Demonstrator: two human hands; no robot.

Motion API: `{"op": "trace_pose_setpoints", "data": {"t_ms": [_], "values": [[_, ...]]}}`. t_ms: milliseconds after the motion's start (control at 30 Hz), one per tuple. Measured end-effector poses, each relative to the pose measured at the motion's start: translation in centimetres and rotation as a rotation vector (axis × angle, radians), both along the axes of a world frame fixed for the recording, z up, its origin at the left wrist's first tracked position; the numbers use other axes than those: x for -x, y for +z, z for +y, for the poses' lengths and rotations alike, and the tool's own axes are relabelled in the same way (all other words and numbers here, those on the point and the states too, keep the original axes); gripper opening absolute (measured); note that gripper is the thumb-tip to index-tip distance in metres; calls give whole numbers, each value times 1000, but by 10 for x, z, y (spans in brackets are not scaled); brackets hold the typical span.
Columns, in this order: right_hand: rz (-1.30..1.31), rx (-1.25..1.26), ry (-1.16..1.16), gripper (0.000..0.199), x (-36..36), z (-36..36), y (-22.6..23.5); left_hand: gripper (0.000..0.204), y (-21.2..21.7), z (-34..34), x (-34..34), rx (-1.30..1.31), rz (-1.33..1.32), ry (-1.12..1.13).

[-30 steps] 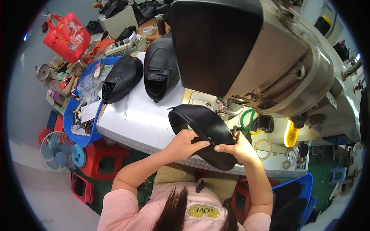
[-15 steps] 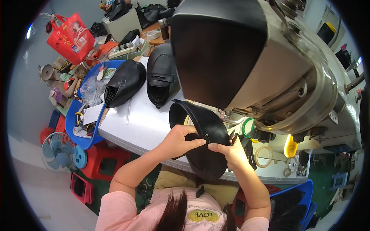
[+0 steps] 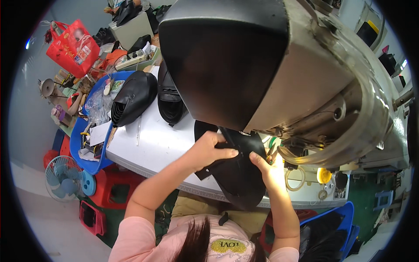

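A black leather shoe upper (image 3: pixel 242 174) hangs over the table's front edge, below the sewing machine's head. My left hand (image 3: pixel 208 152) grips its left side, thumb on top and the other fingers mostly hidden in or behind a fold. On the right edge, my right hand (image 3: pixel 269 168) pinches the leather with its thumb on the face. A small dark pointed tool, like thread snips (image 3: pixel 271 156), sticks up from the right hand's fingers. Two stacks of nested black shoe uppers, one left (image 3: pixel 136 98) and one nearer the machine (image 3: pixel 170 105), lie on the white table.
The big sewing machine (image 3: pixel 227 65) covers the upper middle and right. Blue bins (image 3: pixel 80 139) with bags and papers stand left of the white table (image 3: pixel 150 148). A fan (image 3: pixel 65 177) and red stools (image 3: pixel 104 187) are at lower left; a blue chair (image 3: pixel 349 214) is at lower right.
My thumbs, almost touching before, are now farther apart. The upper has turned and lies flatter, with its open loop no longer showing. The view has shifted, so the machine's head covers more.
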State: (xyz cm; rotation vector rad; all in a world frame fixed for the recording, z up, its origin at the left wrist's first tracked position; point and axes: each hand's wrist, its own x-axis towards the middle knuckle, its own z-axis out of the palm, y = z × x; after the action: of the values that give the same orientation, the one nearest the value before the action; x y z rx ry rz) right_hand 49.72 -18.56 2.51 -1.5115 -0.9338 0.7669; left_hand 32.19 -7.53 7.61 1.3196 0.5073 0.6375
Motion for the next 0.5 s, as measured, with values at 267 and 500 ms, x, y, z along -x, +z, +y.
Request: {"op": "trace_pose_setpoints", "data": {"t_ms": [267, 500], "values": [[144, -63, -51, 32, 24, -3, 14, 33, 25, 30, 0, 130, 213, -244], [337, -11, -187, 32, 26, 10, 53, 37, 35, 40, -26, 165, 324, -128]]}}
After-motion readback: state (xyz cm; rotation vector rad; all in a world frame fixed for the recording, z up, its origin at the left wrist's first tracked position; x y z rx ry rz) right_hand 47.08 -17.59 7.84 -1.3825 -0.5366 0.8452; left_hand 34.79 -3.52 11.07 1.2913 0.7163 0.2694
